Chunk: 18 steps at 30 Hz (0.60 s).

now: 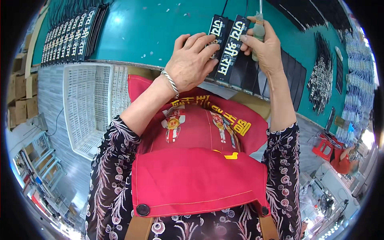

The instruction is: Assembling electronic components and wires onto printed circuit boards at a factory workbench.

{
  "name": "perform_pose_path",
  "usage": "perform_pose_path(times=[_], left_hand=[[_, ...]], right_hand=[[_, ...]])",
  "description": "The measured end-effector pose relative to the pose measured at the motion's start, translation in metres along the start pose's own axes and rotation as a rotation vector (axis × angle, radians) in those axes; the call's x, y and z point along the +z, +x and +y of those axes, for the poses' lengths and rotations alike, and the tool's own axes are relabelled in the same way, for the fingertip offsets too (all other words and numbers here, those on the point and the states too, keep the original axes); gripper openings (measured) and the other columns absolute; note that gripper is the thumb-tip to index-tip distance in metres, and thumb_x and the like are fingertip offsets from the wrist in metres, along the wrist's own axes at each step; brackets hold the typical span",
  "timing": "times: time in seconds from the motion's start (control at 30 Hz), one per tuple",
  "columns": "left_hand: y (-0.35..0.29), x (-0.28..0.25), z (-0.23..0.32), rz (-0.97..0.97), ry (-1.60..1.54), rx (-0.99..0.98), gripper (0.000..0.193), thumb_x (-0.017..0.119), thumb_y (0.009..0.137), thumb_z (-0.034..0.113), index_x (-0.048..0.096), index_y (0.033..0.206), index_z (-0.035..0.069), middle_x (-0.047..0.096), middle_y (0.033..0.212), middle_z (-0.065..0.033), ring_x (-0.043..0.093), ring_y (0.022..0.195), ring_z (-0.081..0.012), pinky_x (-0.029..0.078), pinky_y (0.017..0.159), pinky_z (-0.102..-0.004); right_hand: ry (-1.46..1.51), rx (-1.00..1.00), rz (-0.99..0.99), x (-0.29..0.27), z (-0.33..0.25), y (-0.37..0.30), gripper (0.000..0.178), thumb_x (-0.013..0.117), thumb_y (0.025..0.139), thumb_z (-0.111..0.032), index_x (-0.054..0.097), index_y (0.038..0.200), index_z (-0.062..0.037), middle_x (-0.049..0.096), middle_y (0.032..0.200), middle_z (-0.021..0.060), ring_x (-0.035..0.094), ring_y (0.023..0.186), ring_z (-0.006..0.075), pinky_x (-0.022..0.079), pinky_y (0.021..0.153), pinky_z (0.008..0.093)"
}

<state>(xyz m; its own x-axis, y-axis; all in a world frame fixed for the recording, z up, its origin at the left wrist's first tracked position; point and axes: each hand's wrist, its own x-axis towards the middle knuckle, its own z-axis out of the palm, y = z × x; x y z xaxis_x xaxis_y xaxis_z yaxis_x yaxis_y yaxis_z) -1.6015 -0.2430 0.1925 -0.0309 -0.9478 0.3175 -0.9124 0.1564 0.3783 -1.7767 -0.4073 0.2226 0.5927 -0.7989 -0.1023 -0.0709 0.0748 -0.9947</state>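
Note:
My left hand lies with spread fingers over a narrow black panel with white lettering, its fingertips touching the panel's face. Just right of it, a second lettered black panel lies slanted near the table's front edge. In my right hand is a screwdriver with a pale green, translucent handle; its metal shaft points away from me. The thumb of that hand sits against the second panel's right edge. Thin black cables run from the panels' far ends.
Plain black panels lie along the front edge of the green table. Rows of lettered panels stand at the far left. A bundle of cables is on the right. White plastic crates stand below the table's left side.

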Motion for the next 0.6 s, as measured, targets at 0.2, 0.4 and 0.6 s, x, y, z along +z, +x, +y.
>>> perform_pose_path(times=[0.2, 0.4, 0.6], left_hand=[[0.016, -0.012, 0.020, 0.000, 0.030, -0.008, 0.060, 0.071, 0.086, 0.039, 0.053, 0.141, 0.025, 0.054, 0.134, -0.0077, 0.047, 0.131, -0.0281, 0.031, 0.109, -0.0467], [0.029, -0.030, 0.027, -0.065, 0.042, 0.017, 0.054, 0.076, 0.078, 0.043, 0.063, 0.128, 0.026, 0.053, 0.128, -0.0090, 0.046, 0.129, -0.0304, 0.031, 0.108, -0.0543], [0.063, -0.046, 0.026, -0.060, -0.043, 0.123, 0.040, 0.073, 0.084, 0.040, 0.068, 0.103, 0.005, 0.055, 0.128, -0.0169, 0.047, 0.130, -0.0341, 0.035, 0.110, -0.0521]], right_hand=[[-0.196, 0.000, -0.011, -0.005, -0.017, 0.004, 0.047, 0.073, 0.083, -0.003, 0.058, 0.127, -0.0019, 0.059, 0.080, 0.0004, 0.056, 0.060, 0.0072, 0.043, 0.048, 0.0206], [-0.333, 0.139, 0.012, -0.004, -0.043, -0.003, 0.051, 0.071, 0.082, -0.006, 0.057, 0.131, -0.0002, 0.062, 0.084, 0.0027, 0.054, 0.060, 0.0073, 0.041, 0.049, 0.0221], [-0.213, 0.123, 0.155, -0.022, -0.058, -0.049, 0.054, 0.068, 0.087, -0.004, 0.053, 0.139, -0.0009, 0.064, 0.108, 0.0091, 0.059, 0.075, 0.0096, 0.047, 0.056, 0.0236]])
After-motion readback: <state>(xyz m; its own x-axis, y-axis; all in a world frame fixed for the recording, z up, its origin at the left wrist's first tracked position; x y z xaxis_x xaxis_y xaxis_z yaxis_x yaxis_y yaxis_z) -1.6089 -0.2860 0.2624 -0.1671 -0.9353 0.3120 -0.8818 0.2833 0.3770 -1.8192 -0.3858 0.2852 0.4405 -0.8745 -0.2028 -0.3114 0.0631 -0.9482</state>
